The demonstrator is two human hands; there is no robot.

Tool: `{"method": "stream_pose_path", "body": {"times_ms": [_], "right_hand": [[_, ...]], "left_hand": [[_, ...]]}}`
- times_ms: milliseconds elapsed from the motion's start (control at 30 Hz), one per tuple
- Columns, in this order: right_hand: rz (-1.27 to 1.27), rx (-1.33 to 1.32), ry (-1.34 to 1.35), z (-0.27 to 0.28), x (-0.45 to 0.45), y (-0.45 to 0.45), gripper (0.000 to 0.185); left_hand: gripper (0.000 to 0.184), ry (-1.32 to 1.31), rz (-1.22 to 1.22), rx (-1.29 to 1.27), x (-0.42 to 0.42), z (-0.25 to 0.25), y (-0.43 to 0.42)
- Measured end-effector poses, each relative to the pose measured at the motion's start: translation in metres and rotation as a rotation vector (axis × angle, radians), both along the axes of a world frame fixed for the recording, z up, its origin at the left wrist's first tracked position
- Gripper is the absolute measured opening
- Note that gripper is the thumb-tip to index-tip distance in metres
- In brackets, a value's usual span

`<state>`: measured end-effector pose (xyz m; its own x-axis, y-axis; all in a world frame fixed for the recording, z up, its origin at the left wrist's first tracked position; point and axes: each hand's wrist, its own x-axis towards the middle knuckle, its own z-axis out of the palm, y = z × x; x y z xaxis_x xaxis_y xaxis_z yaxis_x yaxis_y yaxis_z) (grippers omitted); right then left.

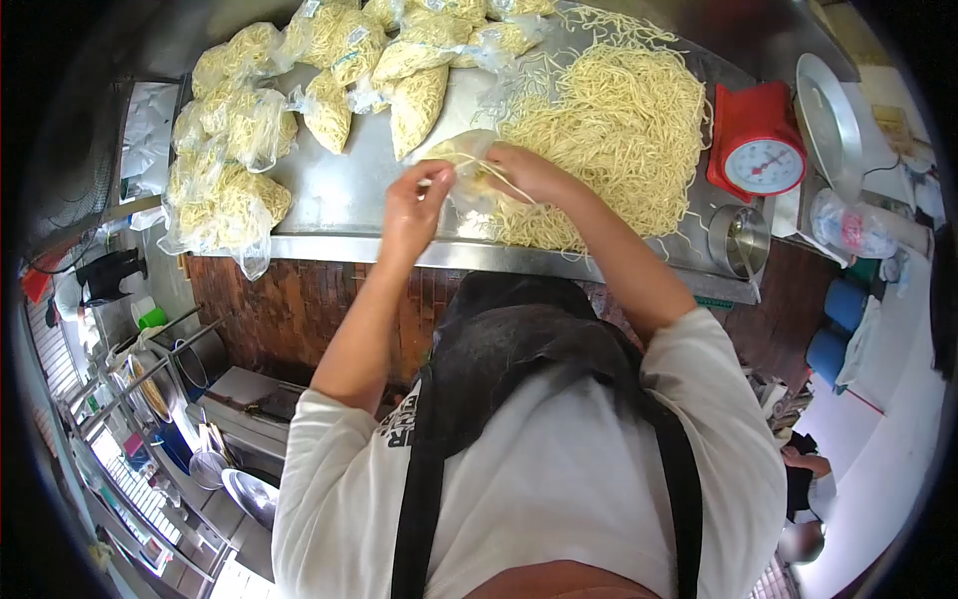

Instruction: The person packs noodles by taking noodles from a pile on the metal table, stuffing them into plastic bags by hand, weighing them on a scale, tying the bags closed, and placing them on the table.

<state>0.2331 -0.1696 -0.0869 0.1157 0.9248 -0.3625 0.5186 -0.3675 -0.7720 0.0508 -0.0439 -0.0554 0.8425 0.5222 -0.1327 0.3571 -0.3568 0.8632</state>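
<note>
Near the front edge of the metal table, a clear plastic bag (467,150) hangs between my two hands. My left hand (414,200) pinches the bag's rim with thumb and fingertips. At the bag's mouth, my right hand (524,172) is closed around some noodles, a few strands trailing out below it; its fingertips are partly hidden by the bag. To the right spreads a big heap of loose pale yellow noodles (619,140). Filled bags of noodles (417,108) lie behind and to the left of my hands.
A red weighing scale (762,150) stands right of the heap, with a metal pan (828,120) beside it. A metal bowl (739,240) sits at the table's (329,215) right front corner. Another person (803,474) is at the lower right.
</note>
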Motion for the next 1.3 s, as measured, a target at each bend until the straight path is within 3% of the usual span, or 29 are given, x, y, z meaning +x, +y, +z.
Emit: {"method": "stream_pose_path", "body": {"times_ms": [33,67,133,167,233,367,467,533,567,600,633,700,733,833,967,1067,1233,1300], "right_hand": [[-0.097,0.18,-0.094,-0.014,0.006,-0.023,0.022],[-0.196,0.353,-0.185,-0.022,0.005,-0.039,0.019],[-0.192,0.052,-0.287,-0.011,-0.002,-0.049,0.02],[-0.193,-0.094,-0.343,-0.006,-0.002,-0.05,0.02],[-0.188,-0.015,-0.278,-0.037,-0.01,-0.059,0.022],[-0.222,-0.133,-0.083,-0.022,-0.009,-0.073,0.032],[-0.351,0.287,-0.37,-0.028,-0.015,-0.087,0.048],[-0.353,0.279,-0.643,-0.006,-0.02,-0.073,0.059],[-0.352,0.269,-0.776,0.001,-0.024,-0.064,0.065],[-0.346,0.362,-0.804,-0.009,-0.022,-0.053,0.069],[-0.313,0.291,-0.671,-0.008,-0.012,-0.045,0.065],[-0.231,0.154,-0.401,-0.003,0.008,-0.027,0.057],[-0.357,0.152,-0.281,-0.021,0.017,-0.017,0.039],[-0.522,0.233,-0.06,-0.05,0.054,-0.02,0.034],[-0.563,0.179,-0.35,-0.037,0.094,-0.046,0.033],[-0.523,0.097,-0.473,-0.074,0.133,-0.061,0.045],[-0.709,0.029,-0.656,-0.127,0.199,-0.125,0.046],[-0.89,-0.027,-0.502,-0.141,0.24,-0.154,0.047]], "left_hand": [[0.044,0.048,-0.1,0.259,-0.001,0.009,0.01],[0.055,0.022,-0.191,0.356,0.004,0.006,0.007],[0.076,-0.04,-0.372,0.557,0.032,-0.006,0.001],[0.086,0.06,-0.54,0.596,0.048,-0.024,-0.005],[0.074,0.175,-0.742,0.984,0.077,-0.081,-0.023],[0.047,0.418,-0.721,0.765,0.095,-0.112,-0.024],[0.032,0.462,-0.57,0.538,0.082,-0.089,0.005],[0.033,0.419,-0.452,0.467,0.066,-0.048,0.017],[0.044,0.42,-0.414,0.308,0.058,-0.021,0.024],[0.042,0.355,-0.368,0.21,0.051,0.011,0.019],[0.04,0.288,-0.316,0.116,0.045,0.038,0.017],[0.038,0.18,-0.304,0.148,0.031,0.067,0.018],[0.037,0.124,-0.293,0.162,0.026,0.078,0.018],[0.03,0.056,-0.183,0.065,0.018,0.109,0.007],[0.027,0.047,-0.184,0.061,0.016,0.106,-0.004],[0.029,0.024,-0.159,0.03,0.019,0.098,-0.006],[0.028,-0.104,-0.152,0.138,0.013,0.11,-0.002],[0.028,-0.264,-0.166,0.215,0.006,0.12,0.007]]}}
